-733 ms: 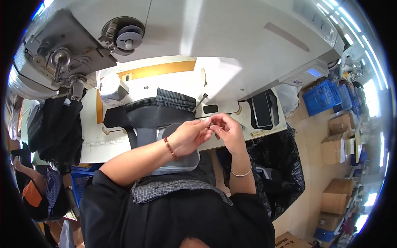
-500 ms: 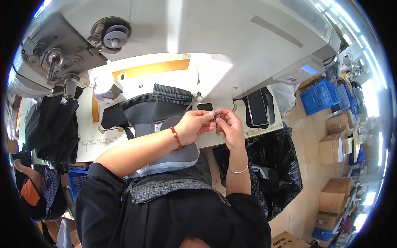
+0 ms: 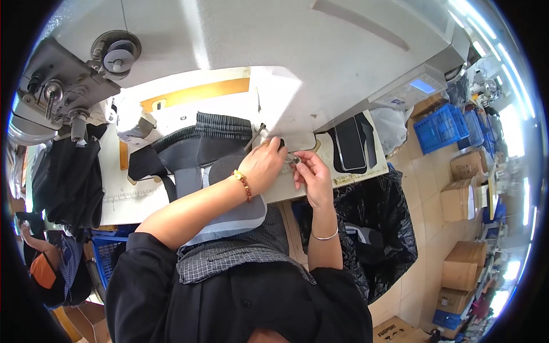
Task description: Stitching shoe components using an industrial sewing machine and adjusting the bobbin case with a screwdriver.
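Note:
My right hand [image 3: 315, 182] pinches a small round metal bobbin case [image 3: 297, 160] between thumb and fingers, above the front of the white sewing machine bed. Just to its left, my left hand [image 3: 263, 168] is closed with its back turned up; its fingertips and anything in them are hidden. Under my left wrist lies a grey and black padded fabric piece [image 3: 220, 150] with a ribbed, gathered black band at its far end. Its near part hangs over the table edge onto my lap.
The sewing machine arm [image 3: 229, 40] spans overhead, its thread parts at the left. Black cloth [image 3: 71, 177] hangs at the left. A dark phone-like slab [image 3: 349, 146] lies on the right of the table. A black plastic bag [image 3: 377, 223] sits below; blue crates [image 3: 440, 128] stand beyond.
My left hand has come away from the bobbin case and turned its back upward. My right hand still holds the case in nearly the same place. The head view has shifted slightly.

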